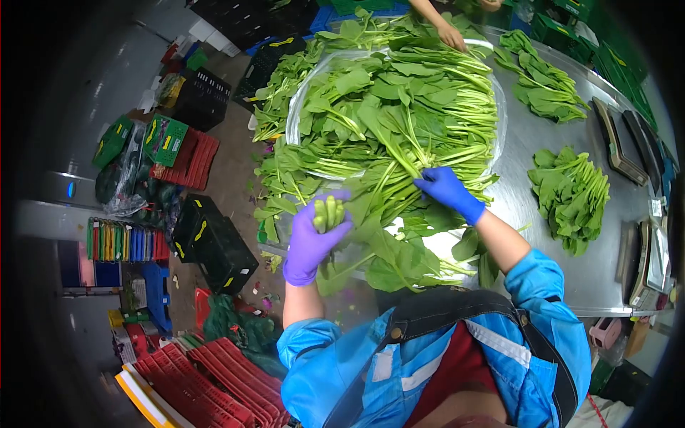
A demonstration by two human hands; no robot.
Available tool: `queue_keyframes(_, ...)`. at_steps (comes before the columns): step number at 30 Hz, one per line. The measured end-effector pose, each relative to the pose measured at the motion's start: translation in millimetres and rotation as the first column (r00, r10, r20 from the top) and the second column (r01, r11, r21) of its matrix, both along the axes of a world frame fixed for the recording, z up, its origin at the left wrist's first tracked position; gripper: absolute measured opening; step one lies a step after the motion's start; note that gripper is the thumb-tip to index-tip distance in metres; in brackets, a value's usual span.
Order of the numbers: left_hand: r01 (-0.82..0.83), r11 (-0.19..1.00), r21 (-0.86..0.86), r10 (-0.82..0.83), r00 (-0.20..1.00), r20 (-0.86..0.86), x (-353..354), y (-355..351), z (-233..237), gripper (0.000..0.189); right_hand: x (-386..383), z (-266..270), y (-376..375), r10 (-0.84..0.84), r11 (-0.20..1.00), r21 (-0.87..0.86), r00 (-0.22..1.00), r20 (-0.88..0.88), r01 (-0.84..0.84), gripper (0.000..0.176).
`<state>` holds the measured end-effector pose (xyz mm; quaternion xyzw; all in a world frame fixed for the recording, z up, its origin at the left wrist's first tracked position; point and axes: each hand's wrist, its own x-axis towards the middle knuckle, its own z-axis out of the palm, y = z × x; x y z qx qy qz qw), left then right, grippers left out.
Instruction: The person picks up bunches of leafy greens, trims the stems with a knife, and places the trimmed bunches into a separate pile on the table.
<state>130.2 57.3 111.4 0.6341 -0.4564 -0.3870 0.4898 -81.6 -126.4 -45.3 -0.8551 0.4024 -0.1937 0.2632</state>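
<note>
My left hand point(317, 239), in a purple glove, is closed around a small bunch of leafy green stalks point(328, 212), with the pale stem ends pointing up at me. Its leaves hang below and are smeared by motion. My right hand point(451, 191), in a blue glove, has its fingers closed on the stem of a leafy green point(401, 158) at the near side of the heap. The big heap of leafy greens point(421, 93) lies in and around a tub with a pale rim point(291, 118). Loose leaves point(403, 260) lie between my hands and my body.
Two separate bunches of greens, a near one point(569, 196) and a far one point(546, 85), lie on the metal table point(517, 153). Another person's hand point(451, 36) reaches into the heap's far side. Black crates point(214, 242) and red crates point(207, 385) stand on the left floor.
</note>
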Motion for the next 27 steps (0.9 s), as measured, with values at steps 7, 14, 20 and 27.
queue_keyframes(7,0.627,0.753,-0.201,-0.359,0.647,0.673,-62.6,-27.1,-60.6,0.034,-63.0,74.8,53.6,0.163,0.458,0.826,0.944,0.286,-0.329,0.022)
queue_keyframes(14,0.452,0.892,0.016,-0.421,0.817,0.394,-91.4,-33.7,-109.8,0.052,-90.6,33.0,73.7,-0.100,0.931,0.366,0.966,0.238,0.006,0.029)
queue_keyframes(20,0.503,0.864,0.012,-0.483,0.824,0.296,-102.4,-24.4,-105.0,0.046,-75.9,25.8,84.3,-0.037,0.966,0.259,0.999,0.031,0.028,0.040)
queue_keyframes(27,0.442,0.895,-0.067,-0.397,0.855,0.334,-91.7,-17.2,-99.9,0.039,-90.1,13.7,77.6,-0.048,0.964,0.265,0.994,0.095,0.021,0.036)
